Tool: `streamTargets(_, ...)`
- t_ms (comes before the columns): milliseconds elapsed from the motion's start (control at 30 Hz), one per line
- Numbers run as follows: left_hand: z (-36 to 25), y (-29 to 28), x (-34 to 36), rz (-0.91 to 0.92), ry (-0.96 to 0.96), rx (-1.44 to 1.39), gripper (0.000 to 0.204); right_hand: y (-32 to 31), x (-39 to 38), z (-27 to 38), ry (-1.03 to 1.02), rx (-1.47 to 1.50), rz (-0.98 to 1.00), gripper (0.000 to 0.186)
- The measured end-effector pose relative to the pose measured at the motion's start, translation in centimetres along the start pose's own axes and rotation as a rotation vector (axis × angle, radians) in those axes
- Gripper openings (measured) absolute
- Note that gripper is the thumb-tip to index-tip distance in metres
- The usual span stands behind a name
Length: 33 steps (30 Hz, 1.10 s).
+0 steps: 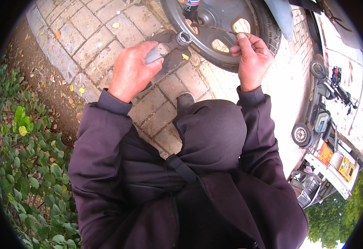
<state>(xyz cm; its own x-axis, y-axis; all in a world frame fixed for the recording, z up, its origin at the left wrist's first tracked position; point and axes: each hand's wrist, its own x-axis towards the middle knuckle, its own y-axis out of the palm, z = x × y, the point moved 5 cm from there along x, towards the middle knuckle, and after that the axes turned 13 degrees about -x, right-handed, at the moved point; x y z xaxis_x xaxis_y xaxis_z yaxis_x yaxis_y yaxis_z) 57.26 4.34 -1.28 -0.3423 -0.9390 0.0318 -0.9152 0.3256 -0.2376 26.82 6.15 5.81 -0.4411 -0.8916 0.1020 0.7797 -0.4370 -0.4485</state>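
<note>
My left hand [132,68] is closed around a smooth grey object [158,51]. Beside its far end is a silvery ring-shaped opening [184,39]; I cannot tell whether the two are joined. Pinched between the thumb and fingers of my right hand [254,54] is the end of a thin brown strand [216,28]. It runs left, across the wheel [177,16], to a dark metal piece [194,19]. Right above that piece is a dark cylinder with a coloured label [191,5], cut off by the upper edge. My right hand is in front of the tyre [271,31].
Brick paving [148,110] lies below, with a soil strip [44,83] and a leafy hedge [28,166] along the left. My shoe [185,101] is by my knee. To the right stand a small wheeled vehicle [320,112] and a white table [335,172] with boxes.
</note>
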Motion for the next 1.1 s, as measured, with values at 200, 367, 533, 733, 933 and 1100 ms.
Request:
streamTargets(200, -0.1, -0.1, -0.1, -0.005, -0.012, -0.001, 0.044, 0.0, -0.1, 0.1, -0.009, 0.003, 0.015, 0.015)
streamTargets(367, 0.0, -0.2, -0.1, -0.006, -0.018, -0.010, 0.044, -0.1, -0.2, 0.4, -0.024, -0.013, -0.006, 0.015)
streamTargets(533, 0.0, -0.3, -0.1, -0.003, -0.013, 0.000, 0.043, -0.2, -0.3, 0.8, -0.043, -0.018, -0.015, 0.016)
streamTargets(733, -0.1, -0.3, -0.1, -0.003, -0.014, -0.005, 0.043, 0.1, -0.4, 1.1, -0.072, -0.073, 0.004, 0.014)
streamTargets(933, -0.2, -0.3, -0.1, -0.004, -0.013, -0.012, 0.044, 0.3, -0.2, 1.6, -0.081, -0.081, 0.015, 0.015)
streamTargets(1100, -0.2, -0.4, -0.2, -0.005, -0.012, -0.017, 0.044, 0.6, -0.2, 2.1, -0.089, -0.125, 0.017, 0.016)
